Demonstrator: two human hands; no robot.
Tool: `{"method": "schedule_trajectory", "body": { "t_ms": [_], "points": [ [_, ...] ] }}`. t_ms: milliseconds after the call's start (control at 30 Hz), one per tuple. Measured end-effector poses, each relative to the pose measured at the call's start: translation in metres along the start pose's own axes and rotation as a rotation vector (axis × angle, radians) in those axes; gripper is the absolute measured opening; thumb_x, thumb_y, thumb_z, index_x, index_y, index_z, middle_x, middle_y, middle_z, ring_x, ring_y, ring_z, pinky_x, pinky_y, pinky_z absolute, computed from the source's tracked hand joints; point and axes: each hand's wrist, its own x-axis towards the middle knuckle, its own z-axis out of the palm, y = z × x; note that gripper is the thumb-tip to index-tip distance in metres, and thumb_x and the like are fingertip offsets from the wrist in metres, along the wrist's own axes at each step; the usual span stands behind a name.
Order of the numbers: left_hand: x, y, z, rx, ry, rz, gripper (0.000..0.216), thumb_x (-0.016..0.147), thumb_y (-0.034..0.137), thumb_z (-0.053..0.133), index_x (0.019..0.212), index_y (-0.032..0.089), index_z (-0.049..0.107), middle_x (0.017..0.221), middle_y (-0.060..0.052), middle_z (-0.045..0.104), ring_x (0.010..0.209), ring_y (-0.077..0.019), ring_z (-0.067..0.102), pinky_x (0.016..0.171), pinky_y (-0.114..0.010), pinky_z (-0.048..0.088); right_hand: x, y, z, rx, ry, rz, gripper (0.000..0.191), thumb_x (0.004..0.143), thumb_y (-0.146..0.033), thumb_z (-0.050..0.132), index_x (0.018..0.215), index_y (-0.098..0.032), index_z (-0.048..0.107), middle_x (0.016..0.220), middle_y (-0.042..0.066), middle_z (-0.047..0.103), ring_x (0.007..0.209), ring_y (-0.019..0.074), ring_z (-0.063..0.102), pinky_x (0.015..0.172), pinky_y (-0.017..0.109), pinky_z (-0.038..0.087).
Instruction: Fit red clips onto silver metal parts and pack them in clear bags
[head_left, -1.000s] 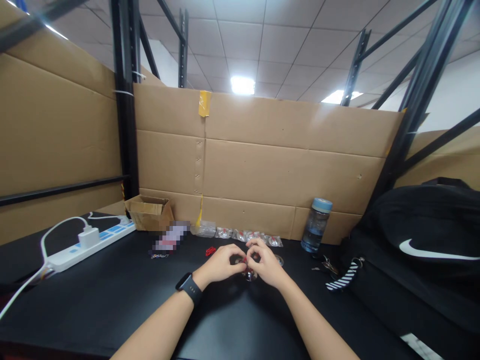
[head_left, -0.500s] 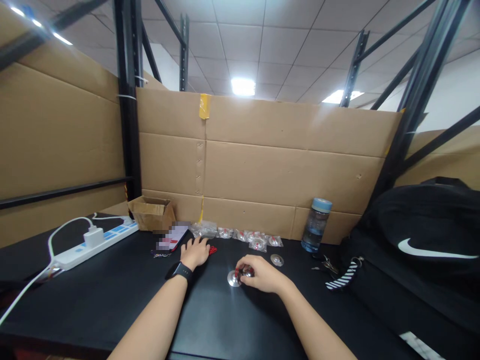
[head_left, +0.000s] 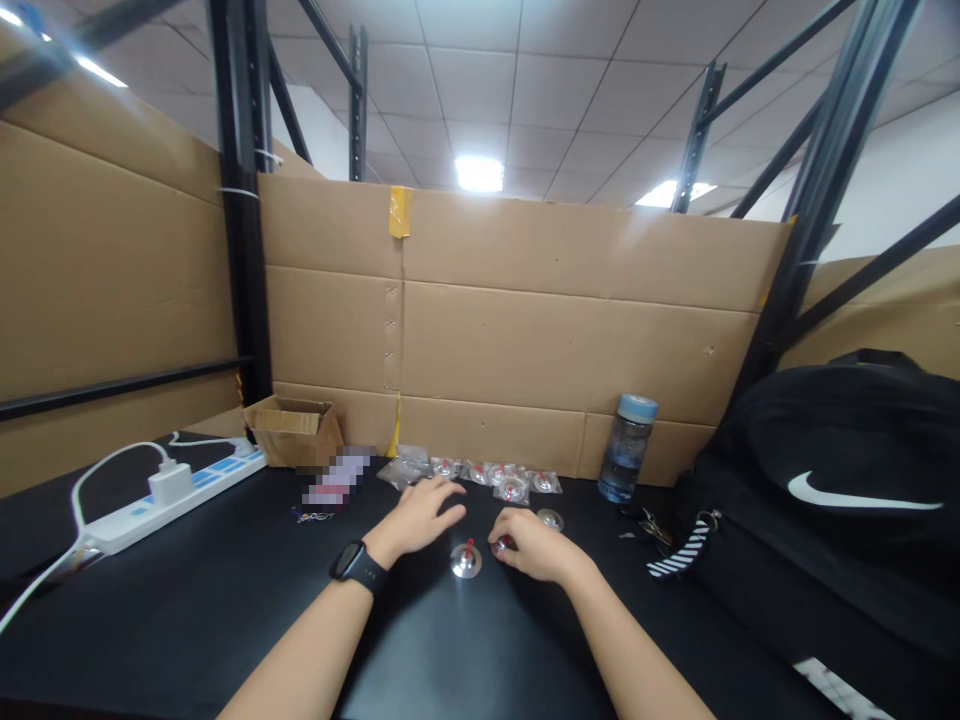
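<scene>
A small shiny silver disc (head_left: 466, 563) with a red piece standing up from its middle lies on the black table between my two hands. To its right, my right hand (head_left: 531, 545) is closed in a pinch on another shiny metal piece (head_left: 502, 543) with some red on it, mostly covered by the fingers. Behind that hand lies a plain silver disc (head_left: 551, 519), partly hidden. My left hand (head_left: 420, 518) hovers above left of the red-topped disc, its fingers spread and nothing seen in them. Several clear-wrapped discs (head_left: 512, 489) sit along the cardboard wall.
A water bottle (head_left: 628, 450) with a blue lid stands at the back right, beside keys (head_left: 656, 530) and a black backpack (head_left: 862, 490). On the left are a white power strip (head_left: 176, 500) and an open cardboard box (head_left: 296, 430).
My right hand has drawn right, off the disc, which now stands free with its red piece showing. My left hand has moved right; the red item near its fingers no longer shows.
</scene>
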Motion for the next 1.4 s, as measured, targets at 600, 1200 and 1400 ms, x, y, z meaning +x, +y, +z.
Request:
{"method": "schedule_trajectory", "body": {
  "t_ms": [600,1200,1400],
  "points": [
    [0.007,0.028,0.017,-0.643,0.077,0.039,0.014,0.086,0.028,0.061,0.088,0.016,0.069,0.083,-0.004,0.073,0.074,-0.0164,0.07,0.071,-0.024,0.053,0.01,0.002,-0.001,0.583,0.36,0.121,0.009,0.08,-0.021,0.064,0.087,-0.018,0.071,0.086,0.004,0.072,0.077,0.0173,0.068,0.075,0.028,0.052],
    [0.015,0.022,0.025,-0.946,0.184,-0.016,0.023,0.081,0.034,0.071,0.09,0.014,0.064,0.088,-0.007,0.071,0.086,-0.0207,0.071,0.083,-0.035,0.057,0.012,-0.02,0.01,1.342,0.299,0.281,0.056,0.076,-0.041,0.081,0.127,-0.025,0.064,0.096,0.004,0.064,0.083,0.0209,0.072,0.078,0.041,0.061],
    [0.015,0.026,0.022,-0.935,0.188,-0.019,0.021,0.08,0.032,0.07,0.087,0.013,0.065,0.087,-0.007,0.07,0.084,-0.0197,0.07,0.082,-0.034,0.057,0.013,-0.018,0.012,1.422,0.294,0.281,0.054,0.078,-0.031,0.078,0.128,-0.021,0.064,0.101,0.008,0.071,0.08,0.0189,0.073,0.078,0.034,0.057]
  ]
}}
